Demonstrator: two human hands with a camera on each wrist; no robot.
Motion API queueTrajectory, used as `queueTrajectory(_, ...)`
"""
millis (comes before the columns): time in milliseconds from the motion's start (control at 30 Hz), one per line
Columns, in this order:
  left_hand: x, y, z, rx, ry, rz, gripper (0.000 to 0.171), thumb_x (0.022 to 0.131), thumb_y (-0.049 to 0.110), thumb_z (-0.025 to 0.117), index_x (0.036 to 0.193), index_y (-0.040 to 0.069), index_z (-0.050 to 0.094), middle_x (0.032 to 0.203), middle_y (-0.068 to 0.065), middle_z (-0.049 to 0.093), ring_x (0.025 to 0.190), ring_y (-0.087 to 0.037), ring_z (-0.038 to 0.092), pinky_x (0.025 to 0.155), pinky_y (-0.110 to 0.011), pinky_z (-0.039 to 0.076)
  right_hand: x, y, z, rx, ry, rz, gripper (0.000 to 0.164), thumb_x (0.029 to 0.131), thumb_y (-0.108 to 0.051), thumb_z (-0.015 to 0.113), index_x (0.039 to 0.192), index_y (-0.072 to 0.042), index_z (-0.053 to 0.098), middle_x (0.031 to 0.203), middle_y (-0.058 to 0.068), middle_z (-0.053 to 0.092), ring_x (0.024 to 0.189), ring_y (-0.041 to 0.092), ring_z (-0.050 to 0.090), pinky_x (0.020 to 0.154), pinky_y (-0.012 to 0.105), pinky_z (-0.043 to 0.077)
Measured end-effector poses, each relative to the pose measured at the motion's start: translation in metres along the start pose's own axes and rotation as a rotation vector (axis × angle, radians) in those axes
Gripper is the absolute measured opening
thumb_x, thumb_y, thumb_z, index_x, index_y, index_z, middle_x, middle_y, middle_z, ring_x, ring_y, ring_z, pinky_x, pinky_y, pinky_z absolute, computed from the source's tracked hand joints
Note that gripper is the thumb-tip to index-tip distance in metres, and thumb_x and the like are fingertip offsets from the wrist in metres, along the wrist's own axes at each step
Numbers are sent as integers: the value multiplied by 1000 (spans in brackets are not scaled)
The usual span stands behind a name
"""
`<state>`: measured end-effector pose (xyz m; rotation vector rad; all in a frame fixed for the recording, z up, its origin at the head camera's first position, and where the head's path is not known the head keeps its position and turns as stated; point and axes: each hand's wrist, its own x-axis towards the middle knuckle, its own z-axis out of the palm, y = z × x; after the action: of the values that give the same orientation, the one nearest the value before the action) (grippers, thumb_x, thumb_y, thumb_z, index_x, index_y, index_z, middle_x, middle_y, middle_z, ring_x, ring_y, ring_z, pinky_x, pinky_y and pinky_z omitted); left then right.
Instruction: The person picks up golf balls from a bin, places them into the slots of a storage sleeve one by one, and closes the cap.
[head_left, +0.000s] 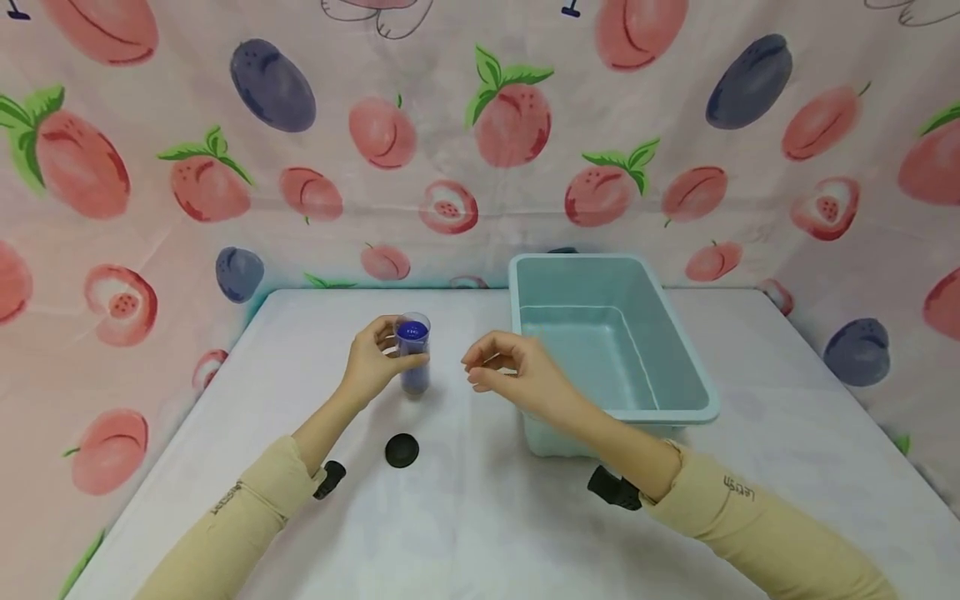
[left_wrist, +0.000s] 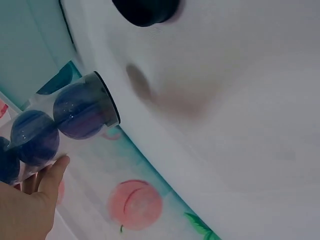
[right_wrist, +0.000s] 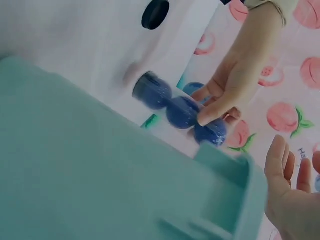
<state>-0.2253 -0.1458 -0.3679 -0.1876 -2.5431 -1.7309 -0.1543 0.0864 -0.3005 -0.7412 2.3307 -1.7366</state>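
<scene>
My left hand [head_left: 370, 360] grips a clear plastic tube [head_left: 415, 380], fingers behind it and thumb across the front. Three blue balls [left_wrist: 79, 111] are stacked inside, the top one visible near the rim in the head view. The tube is nearly upright, its base a little above the table, with its shadow apart from it in the wrist views. To the right, my right hand [head_left: 521, 373] hovers beside the basin with fingers loosely bent and nothing in it. A round black lid [head_left: 402, 450] lies on the table in front of the tube.
A light teal plastic basin [head_left: 690, 354] stands right of the middle, partly under my right forearm. White cloth covers the table [head_left: 480, 533]. Behind it hangs a curtain [head_left: 450, 92] printed with peaches and plums.
</scene>
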Motion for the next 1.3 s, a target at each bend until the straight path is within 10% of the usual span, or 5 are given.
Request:
queueTrajectory(500,-11,-34,-22,54,75,17,58,74,9,80,125,2,54,118,-19,64,108,-28,61,87,-28,53,-4,46,50,-361,-138,-233,20,84,-3,67,103,-3,60,99,9,64,87,22,62,80,19,53)
queueTrajectory(967,-5,-52,-39,38,82,15,60,77,9,77,130,2,51,125,-22,60,113,-32,59,83,-13,48,24,81,80,-487,-263,-98,42,84,-20,71,120,-4,56,117,12,61,105,25,59,91,28,50)
queueTrajectory(1300,-7,-55,-35,30,59,-31,60,80,8,74,130,-2,44,129,-24,55,117,-36,56,99,-42,47,35,94,95,-609,-312,-32,54,81,-28,75,126,-7,55,123,11,56,115,27,51,98,36,46)
